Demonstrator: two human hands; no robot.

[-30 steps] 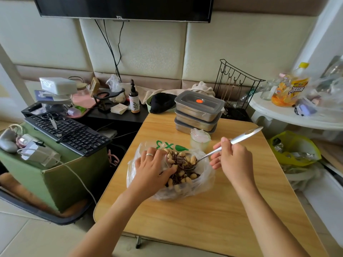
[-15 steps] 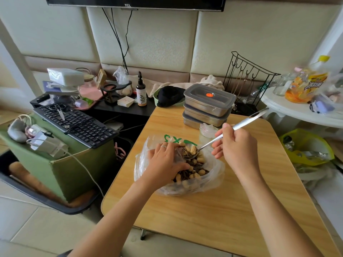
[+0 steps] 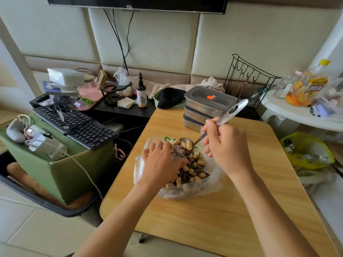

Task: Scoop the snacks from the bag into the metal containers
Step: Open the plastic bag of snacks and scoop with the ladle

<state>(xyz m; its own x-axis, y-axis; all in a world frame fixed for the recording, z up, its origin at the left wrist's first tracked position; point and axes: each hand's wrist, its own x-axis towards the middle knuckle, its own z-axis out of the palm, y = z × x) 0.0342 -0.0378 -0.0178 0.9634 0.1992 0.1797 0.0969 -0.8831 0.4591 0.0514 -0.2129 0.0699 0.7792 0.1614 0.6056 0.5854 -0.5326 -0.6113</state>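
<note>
Wooden worktop [image 3: 222, 219] with rounded corners carries a clear plastic bag [image 3: 209, 184], which sits toward its left edge. The bag is open at the top and holds the snacks [image 3: 194, 173], peanuts in the shell mixed with dark seeds.

The left hand [image 3: 163, 162] is at the bag's left rim, its fingers [image 3: 157, 148] curled over the plastic and gripping it. The right hand [image 3: 226, 145] hangs over the bag's right side with its fingers [image 3: 209, 127] closed round the handle of a metal spoon [image 3: 232, 112]. The handle slants up and away to the right, and its bowl, at the far side of the bag's mouth, carries a few peanuts.

Three metal containers [image 3: 207, 102] stand stacked at the worktop's far edge, just behind the right hand. The top one has its lid on.

Plain wood shows from the bag to the near edge and out to the right edge. Past the left edge, a green box with a keyboard [image 3: 74, 123] on top stands near. Off the right edge sit a yellow bag [image 3: 306, 149] and a white round table [image 3: 297, 115].
</note>
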